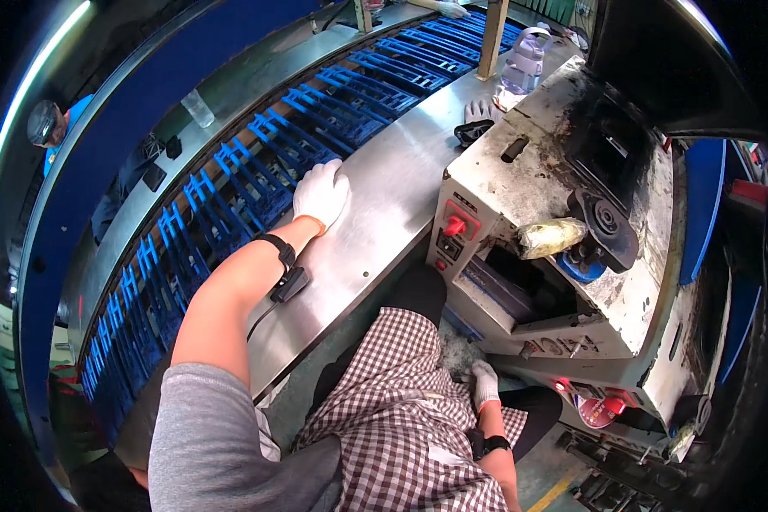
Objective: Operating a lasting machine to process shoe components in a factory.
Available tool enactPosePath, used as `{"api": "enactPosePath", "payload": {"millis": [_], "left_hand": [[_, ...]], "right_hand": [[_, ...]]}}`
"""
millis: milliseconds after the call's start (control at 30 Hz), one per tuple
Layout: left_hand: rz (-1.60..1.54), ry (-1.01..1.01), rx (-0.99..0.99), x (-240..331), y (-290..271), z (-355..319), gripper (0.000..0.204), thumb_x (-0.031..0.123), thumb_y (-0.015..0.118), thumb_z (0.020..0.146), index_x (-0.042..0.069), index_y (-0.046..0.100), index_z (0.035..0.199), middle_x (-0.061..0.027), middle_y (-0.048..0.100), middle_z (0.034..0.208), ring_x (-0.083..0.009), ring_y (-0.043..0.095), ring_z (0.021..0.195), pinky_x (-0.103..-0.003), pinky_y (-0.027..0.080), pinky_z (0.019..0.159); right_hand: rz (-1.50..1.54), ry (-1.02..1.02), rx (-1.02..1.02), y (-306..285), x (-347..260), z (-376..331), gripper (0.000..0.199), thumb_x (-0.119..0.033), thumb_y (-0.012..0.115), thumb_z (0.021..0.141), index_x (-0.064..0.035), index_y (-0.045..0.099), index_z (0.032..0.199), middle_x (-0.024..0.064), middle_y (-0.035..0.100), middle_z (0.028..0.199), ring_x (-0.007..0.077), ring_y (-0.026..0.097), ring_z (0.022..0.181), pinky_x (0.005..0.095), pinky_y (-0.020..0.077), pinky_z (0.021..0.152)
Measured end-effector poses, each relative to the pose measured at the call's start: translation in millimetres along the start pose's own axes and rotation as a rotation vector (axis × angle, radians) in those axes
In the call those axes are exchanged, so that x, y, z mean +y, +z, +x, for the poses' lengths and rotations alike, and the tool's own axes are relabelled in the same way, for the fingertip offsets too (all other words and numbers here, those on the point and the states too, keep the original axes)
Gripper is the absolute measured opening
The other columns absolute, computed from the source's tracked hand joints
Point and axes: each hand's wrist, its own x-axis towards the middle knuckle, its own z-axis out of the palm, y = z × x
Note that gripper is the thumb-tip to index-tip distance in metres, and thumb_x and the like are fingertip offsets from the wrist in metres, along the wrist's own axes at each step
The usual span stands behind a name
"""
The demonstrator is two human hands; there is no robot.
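My left hand [322, 194], in a white glove, rests on the steel tabletop [384, 205] beside the blue slatted conveyor [256, 162]. Its fingers are curled, and nothing shows in them. Down by my right thigh is my right hand [485, 384], also gloved; its fingers are turned away and mostly hidden, so I cannot see whether it holds anything. It lies below the front of a worn white machine [486, 183] with a red rotary switch [455, 225]. Each wrist wears a black strap; the left one has a small black device [290, 285] with a cable by it.
On the machine lie a yellowish wrapped bundle [552, 237] and a black moulded part [606, 224]. A black object [474, 131], a spare glove [484, 111] and a purple bottle [525, 64] stand behind it. Across the conveyor are another person [51, 124] and a clear bottle [198, 109].
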Motion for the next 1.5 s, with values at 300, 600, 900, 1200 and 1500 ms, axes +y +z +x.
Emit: {"api": "enactPosePath", "payload": {"millis": [300, 600, 900, 1200, 1500], "left_hand": [[0.009, -0.048, -0.060, 8, -17, -1, 0.035, 0.026, 0.047, 0.087, 0.008, 0.062, 0.113, -0.0203, 0.064, 0.103, -0.0386, 0.061, 0.097, -0.050, 0.048, 0.087], [0.012, -0.033, 0.013, 2, -2, -2, 0.032, 0.026, 0.047, 0.089, 0.007, 0.062, 0.110, -0.0204, 0.064, 0.101, -0.0384, 0.061, 0.096, -0.050, 0.048, 0.085], [0.007, -0.023, 0.021, -5, 0, -3, 0.033, 0.028, 0.046, 0.089, 0.009, 0.062, 0.111, -0.0199, 0.063, 0.100, -0.0387, 0.060, 0.095, -0.049, 0.047, 0.086], [-0.001, -0.026, 0.055, -9, 7, -1, 0.032, 0.028, 0.047, 0.089, 0.010, 0.063, 0.109, -0.0206, 0.063, 0.101, -0.0396, 0.059, 0.096, -0.049, 0.046, 0.086], [-0.024, -0.011, 0.017, -8, 8, 6, 0.033, 0.026, 0.046, 0.089, 0.006, 0.064, 0.108, -0.0228, 0.064, 0.102, -0.0406, 0.060, 0.099, -0.050, 0.046, 0.088]], "right_hand": [[0.042, -0.126, -0.041, -5, 9, 12, 0.028, -0.012, 0.059, 0.091, -0.0039, 0.060, 0.117, 0.0081, 0.065, 0.094, 0.0212, 0.063, 0.078, 0.0347, 0.0545, 0.065], [0.029, -0.058, -0.018, -18, 19, 24, 0.030, -0.012, 0.054, 0.093, -0.0049, 0.057, 0.122, 0.0061, 0.064, 0.099, 0.0207, 0.063, 0.080, 0.0346, 0.0546, 0.069], [0.023, -0.065, -0.036, -14, 20, 20, 0.032, -0.011, 0.052, 0.094, -0.0050, 0.055, 0.126, 0.0063, 0.063, 0.106, 0.0213, 0.064, 0.084, 0.0358, 0.0540, 0.071], [0.030, -0.035, -0.010, -7, 6, 11, 0.031, -0.009, 0.050, 0.094, -0.0030, 0.055, 0.124, 0.0049, 0.061, 0.099, 0.0183, 0.061, 0.083, 0.0327, 0.0527, 0.072], [0.013, -0.056, -0.036, -9, 8, 13, 0.037, -0.016, 0.055, 0.095, -0.0017, 0.054, 0.128, 0.0053, 0.061, 0.100, 0.0165, 0.061, 0.084, 0.0305, 0.0512, 0.076]]}}
